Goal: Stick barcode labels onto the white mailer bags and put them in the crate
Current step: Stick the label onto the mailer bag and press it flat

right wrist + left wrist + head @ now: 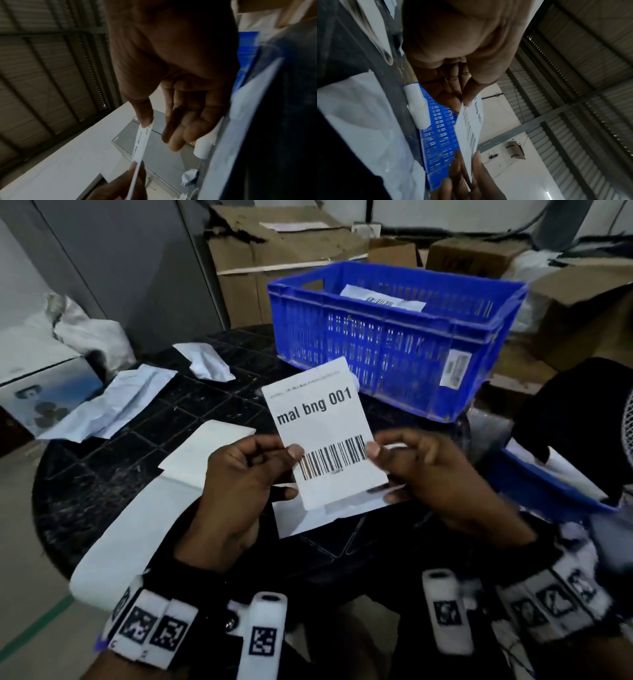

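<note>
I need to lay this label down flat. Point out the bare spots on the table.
Bare black table shows between the crumpled mailer bags at far left and the blue crate. Crowded: the near edge, with white sheets under both hands holding the label.

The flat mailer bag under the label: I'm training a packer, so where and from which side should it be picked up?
Judging by its pose, take the mailer bag by its near edge, from the person's side. It lies flat on the table, that corner is bare, and both hands holding the label cover its far part.
</note>
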A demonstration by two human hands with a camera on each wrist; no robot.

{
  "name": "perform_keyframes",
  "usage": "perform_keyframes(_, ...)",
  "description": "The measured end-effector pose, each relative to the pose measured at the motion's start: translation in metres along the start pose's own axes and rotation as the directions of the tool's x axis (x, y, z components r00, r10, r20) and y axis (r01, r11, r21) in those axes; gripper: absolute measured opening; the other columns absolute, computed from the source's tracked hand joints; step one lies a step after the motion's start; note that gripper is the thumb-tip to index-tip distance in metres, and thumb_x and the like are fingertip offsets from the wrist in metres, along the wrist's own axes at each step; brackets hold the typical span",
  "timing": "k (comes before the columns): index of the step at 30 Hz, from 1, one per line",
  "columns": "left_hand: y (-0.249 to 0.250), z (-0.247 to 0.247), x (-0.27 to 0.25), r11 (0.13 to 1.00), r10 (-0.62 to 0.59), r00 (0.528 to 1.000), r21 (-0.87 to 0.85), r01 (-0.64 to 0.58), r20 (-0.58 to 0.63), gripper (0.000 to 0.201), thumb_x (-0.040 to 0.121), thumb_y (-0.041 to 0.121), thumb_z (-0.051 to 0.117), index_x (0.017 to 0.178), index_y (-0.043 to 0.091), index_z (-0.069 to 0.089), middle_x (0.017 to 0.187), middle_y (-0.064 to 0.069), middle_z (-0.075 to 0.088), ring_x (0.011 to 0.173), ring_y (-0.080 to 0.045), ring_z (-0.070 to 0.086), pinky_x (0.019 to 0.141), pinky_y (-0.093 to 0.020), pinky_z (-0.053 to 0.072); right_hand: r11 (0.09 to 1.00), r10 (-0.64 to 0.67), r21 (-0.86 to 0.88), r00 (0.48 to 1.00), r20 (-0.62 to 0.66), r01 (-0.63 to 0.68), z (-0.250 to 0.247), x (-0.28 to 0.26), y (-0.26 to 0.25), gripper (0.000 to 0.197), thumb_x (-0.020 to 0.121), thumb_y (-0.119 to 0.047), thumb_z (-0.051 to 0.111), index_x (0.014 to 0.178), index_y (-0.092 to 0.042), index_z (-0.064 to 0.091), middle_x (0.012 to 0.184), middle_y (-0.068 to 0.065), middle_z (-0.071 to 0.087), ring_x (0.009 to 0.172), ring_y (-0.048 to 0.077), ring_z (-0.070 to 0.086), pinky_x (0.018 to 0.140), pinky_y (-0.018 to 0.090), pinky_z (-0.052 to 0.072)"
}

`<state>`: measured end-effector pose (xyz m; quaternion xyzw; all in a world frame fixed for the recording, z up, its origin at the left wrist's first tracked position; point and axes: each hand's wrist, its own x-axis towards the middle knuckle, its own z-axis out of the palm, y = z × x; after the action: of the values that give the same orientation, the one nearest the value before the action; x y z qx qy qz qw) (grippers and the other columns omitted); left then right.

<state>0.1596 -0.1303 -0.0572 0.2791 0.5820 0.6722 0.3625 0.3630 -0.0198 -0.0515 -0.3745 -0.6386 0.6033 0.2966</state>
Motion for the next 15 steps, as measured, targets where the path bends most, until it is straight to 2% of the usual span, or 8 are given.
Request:
perform_keyframes(4, -0.013, 0.002, 0.008, 0.995, -0.062, 0.998, 0.083, 0.062, 0.0, 0.024, 0.087, 0.008, 0.078, 0.107, -0.003, 0.07, 0.096, -0.019, 0.078, 0.07, -0.024, 0.068, 0.05, -0.026, 0.052, 0.981, 0.096, 0.173, 0.994, -0.055, -0.085, 0.001, -0.005, 0.033, 0.027, 0.086, -0.018, 0.079, 0.107, -0.005, 0.072, 0.091, 0.016, 0.078, 0.069, 0.021, 0.073, 0.057, 0.026, 0.053)
perform_keyframes(7, -0.019, 0.005, 0.015, 0.985, -0.071, 0.997, 0.16, 0.07, -0.001, 0.021, 0.087, 0.008, 0.079, 0.104, 0.0, 0.072, 0.091, -0.017, 0.078, 0.063, -0.018, 0.068, 0.048, -0.025, 0.051, 0.991, 0.096, 0.106, 0.99, -0.1, -0.085, -0.004, -0.002, 0.043, 0.017, 0.086, -0.013, 0.08, 0.098, -0.002, 0.074, 0.083, 0.019, 0.077, 0.063, 0.019, 0.069, 0.048, 0.023, 0.047)
perform_keyframes(11, -0.02, 0.008, 0.029, 0.965, -0.097, 0.995, 0.249, 0.086, 0.031, 0.02, 0.087, 0.007, 0.08, 0.103, 0.0, 0.072, 0.089, -0.013, 0.079, 0.064, -0.018, 0.072, 0.048, -0.025, 0.051, 0.992, 0.124, 0.001, 0.985, -0.116, -0.125, -0.007, -0.001, 0.048, 0.018, 0.085, -0.016, 0.083, 0.096, -0.004, 0.074, 0.078, 0.011, 0.077, 0.052, 0.014, 0.064, 0.041, 0.02, 0.036)
perform_keyframes(15, -0.024, 0.01, 0.035, 0.955, -0.111, 0.993, 0.281, 0.096, 0.036, 0.013, 0.085, 0.007, 0.081, 0.095, 0.004, 0.073, 0.078, -0.007, 0.078, 0.055, -0.012, 0.067, 0.049, -0.025, 0.053, 0.99, 0.131, -0.024, 0.981, -0.14, -0.136, -0.007, 0.0, 0.05, 0.019, 0.083, -0.016, 0.085, 0.095, -0.004, 0.075, 0.078, 0.016, 0.075, 0.045, 0.012, 0.053, 0.04, 0.017, 0.036)
